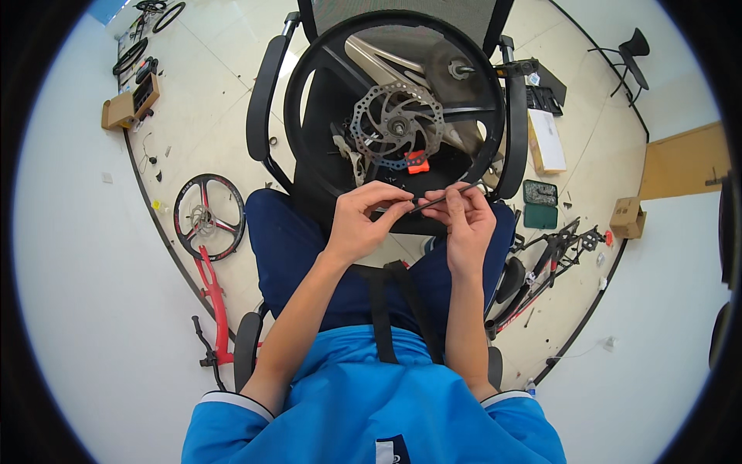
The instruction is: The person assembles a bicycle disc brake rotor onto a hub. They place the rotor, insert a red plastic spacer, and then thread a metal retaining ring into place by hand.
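Both hands, left hand (pixel 357 224) and right hand (pixel 466 220), pinch a thin dark tool (pixel 442 199) (perhaps a hex key) before the bicycle wheel (pixel 394 116), its brake disc (pixel 396 124) mounted.

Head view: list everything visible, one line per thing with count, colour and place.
bicycle wheel: one, black, on the chair ahead
brake disc: one, silver, at its hub
office chair: one, black, under the wheel
thin rod: one, dark, pinched by both hands
spare wheel: one, black and red, floor left
red frame: one, floor left
bike frame: one, black, floor right
cardboard boxes: several, brown, floor edges
left hand: one, on the rod
right hand: one, on the rod
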{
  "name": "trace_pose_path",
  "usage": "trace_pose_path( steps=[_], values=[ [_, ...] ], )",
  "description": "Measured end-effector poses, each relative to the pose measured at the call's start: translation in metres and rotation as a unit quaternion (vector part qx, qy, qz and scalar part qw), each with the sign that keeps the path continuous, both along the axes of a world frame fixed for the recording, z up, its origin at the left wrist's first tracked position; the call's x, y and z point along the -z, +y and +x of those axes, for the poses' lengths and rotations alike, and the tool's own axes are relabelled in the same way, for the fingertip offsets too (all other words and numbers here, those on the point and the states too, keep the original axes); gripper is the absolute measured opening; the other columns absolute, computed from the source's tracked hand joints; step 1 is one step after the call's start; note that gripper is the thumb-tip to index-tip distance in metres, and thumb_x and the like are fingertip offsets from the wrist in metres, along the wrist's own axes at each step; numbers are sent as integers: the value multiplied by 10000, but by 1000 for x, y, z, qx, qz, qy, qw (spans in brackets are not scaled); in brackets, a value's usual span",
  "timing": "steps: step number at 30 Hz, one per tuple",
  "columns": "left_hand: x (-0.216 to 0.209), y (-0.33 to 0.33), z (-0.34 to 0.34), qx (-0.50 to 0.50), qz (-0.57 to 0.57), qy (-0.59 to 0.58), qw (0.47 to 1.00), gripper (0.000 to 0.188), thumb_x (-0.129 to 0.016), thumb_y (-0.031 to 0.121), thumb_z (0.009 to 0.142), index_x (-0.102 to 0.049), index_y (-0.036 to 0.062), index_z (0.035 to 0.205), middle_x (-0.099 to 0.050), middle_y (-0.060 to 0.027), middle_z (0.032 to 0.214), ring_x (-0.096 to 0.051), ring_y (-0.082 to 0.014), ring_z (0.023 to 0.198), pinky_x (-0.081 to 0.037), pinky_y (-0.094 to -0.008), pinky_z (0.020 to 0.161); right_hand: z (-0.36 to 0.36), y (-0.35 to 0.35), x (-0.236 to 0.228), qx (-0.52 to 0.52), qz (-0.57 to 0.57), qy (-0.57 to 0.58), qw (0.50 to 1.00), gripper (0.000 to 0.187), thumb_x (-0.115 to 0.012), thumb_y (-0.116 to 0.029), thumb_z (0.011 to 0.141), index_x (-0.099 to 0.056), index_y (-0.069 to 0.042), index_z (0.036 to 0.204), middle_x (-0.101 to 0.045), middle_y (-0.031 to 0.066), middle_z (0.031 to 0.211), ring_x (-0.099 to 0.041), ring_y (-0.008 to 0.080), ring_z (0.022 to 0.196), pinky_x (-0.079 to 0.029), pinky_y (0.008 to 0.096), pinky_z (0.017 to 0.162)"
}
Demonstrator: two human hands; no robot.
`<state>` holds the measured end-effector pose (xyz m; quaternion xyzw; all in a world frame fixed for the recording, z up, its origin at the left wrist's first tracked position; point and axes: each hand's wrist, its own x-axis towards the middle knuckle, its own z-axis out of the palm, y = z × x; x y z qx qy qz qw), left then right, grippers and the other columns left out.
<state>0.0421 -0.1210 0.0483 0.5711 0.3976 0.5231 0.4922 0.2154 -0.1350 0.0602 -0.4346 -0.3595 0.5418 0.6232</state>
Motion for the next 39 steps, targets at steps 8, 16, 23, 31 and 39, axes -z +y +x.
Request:
trace_pose_path(
  steps=[8, 16, 23, 31, 39],
  values=[
    [4, -4, -2, 4, 4, 15, 1000, 128, -753, 1, 851, -746, -21, 976, -739, -110, 952, -720, -158, 838, -583, -264, 750, -5, -3, -1, 23, -4, -12, 1000, 145, -568, -102, 1035, -572, 37, 1073, -720, 193, 997, -742, 272, 915, -631, 331, 791],
    [1, 3, -6, 17, 33, 76, 996, 119, -737, -52, 843, -731, -40, 961, -722, -120, 952, -719, -169, 857, -588, -264, 756, -3, -2, 2, 52, 14, -43, 998, 151, -573, -114, 1035, -582, 32, 1070, -720, 200, 1012, -741, 278, 916, -627, 336, 794],
    [1, 7, -3, 9, 50, 88, 995, 136, -754, -35, 828, -738, -26, 963, -736, -115, 926, -727, -170, 828, -588, -269, 744, -6, -1, 1, 33, 22, -57, 998, 143, -582, -93, 1027, -584, 41, 1077, -719, 194, 1025, -732, 256, 935, -619, 335, 819],
    [5, 27, 0, -20, 168, 184, 968, 185, -777, -7, 802, -740, 4, 983, -745, -113, 927, -732, -219, 818, -583, -286, 726, -4, 2, 5, 32, 36, -130, 990, 118, -633, -10, 979, -660, 72, 1059, -728, 153, 1023, -715, 185, 915, -598, 304, 844],
    [22, 36, 14, -69, 224, 196, 952, 203, -783, -21, 782, -734, 22, 975, -745, -109, 925, -730, -247, 821, -583, -309, 707, 2, 17, 25, 17, 31, -134, 990, 144, -696, 16, 926, -706, 58, 1063, -733, 117, 1033, -700, 144, 907, -572, 251, 825]
  ],
)
